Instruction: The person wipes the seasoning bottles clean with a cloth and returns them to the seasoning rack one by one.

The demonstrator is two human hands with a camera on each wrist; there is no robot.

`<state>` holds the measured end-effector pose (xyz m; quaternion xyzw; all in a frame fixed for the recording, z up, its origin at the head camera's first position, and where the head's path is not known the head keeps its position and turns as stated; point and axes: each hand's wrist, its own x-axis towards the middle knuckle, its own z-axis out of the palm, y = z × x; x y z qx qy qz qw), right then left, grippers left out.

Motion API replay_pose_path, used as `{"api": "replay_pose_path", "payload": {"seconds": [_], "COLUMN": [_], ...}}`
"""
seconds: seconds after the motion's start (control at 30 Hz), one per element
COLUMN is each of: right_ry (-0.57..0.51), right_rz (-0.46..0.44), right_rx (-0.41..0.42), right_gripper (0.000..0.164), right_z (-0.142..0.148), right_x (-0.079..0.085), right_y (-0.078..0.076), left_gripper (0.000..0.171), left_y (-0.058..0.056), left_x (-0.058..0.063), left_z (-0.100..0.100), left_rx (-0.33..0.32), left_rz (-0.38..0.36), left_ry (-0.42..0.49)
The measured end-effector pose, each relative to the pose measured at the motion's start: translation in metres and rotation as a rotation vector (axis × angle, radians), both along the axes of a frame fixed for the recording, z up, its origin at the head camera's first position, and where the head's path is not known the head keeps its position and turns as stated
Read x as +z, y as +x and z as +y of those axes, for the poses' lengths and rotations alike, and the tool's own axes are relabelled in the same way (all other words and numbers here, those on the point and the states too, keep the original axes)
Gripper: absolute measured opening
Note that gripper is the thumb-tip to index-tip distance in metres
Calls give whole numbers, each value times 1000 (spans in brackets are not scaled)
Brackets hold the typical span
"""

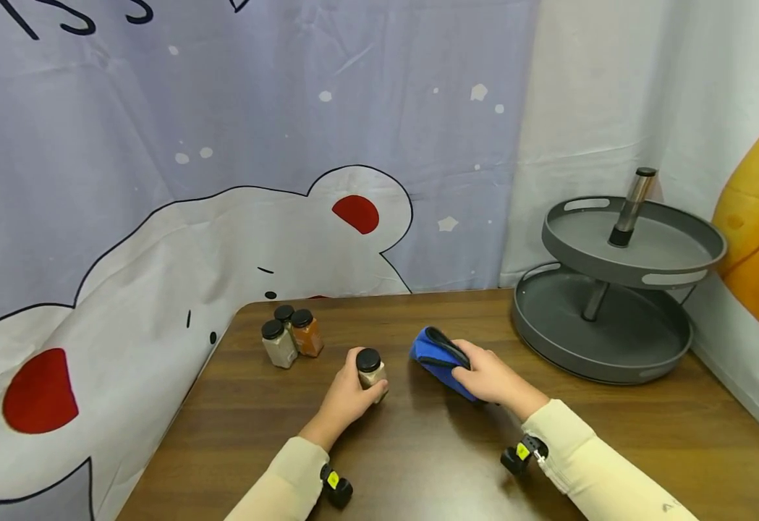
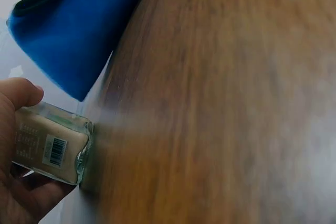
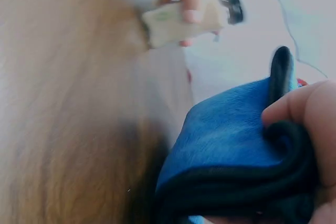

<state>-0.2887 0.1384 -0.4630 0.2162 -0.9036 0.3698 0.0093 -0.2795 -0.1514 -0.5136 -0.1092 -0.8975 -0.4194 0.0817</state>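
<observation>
Gripped by left hand (image 1: 342, 394): black-capped, square glass jar (image 1: 371, 375), for steadiness, I judge; right hand (image 1: 493, 374) pinches folded blue cloth (image 1: 441, 370), jar's three o'clock.

A small glass jar (image 1: 372, 376) of pale beige contents, capped with a black lid (image 1: 369, 359) and bearing a barcode label (image 2: 54, 150), is held nearly upright by the left hand (image 1: 342, 396) at a brown tabletop (image 1: 418, 477). Just to its right, apart from it, a folded blue cloth (image 1: 441, 370), edged in black, tilts in the grip of the right hand (image 1: 493, 376).
</observation>
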Motion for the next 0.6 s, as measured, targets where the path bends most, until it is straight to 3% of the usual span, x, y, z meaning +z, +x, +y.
{"api": "replay_pose_path", "payload": {"seconds": [0.13, 0.37, 0.47, 0.6], "right_ry": [-215, -772, -926, -1056], "right_rz": [-160, -488, -546, -541], "right_rx": [-55, -57, -72, -90], "right_gripper": [52, 59, 59, 51], "right_z": [6, 9, 9, 5], "right_x": [1, -2, -7, -18], "right_y": [-4, 2, 6, 12], "left_gripper": [67, 63, 62, 61], "left_y": [-2, -9, -10, -9], "left_x": [0, 0, 0, 0], "left_z": [5, 15, 20, 29], "left_rx": [-33, -107, -144, -198], "left_rz": [6, -3, -23, -32], "left_ry": [13, 26, 43, 65]}}
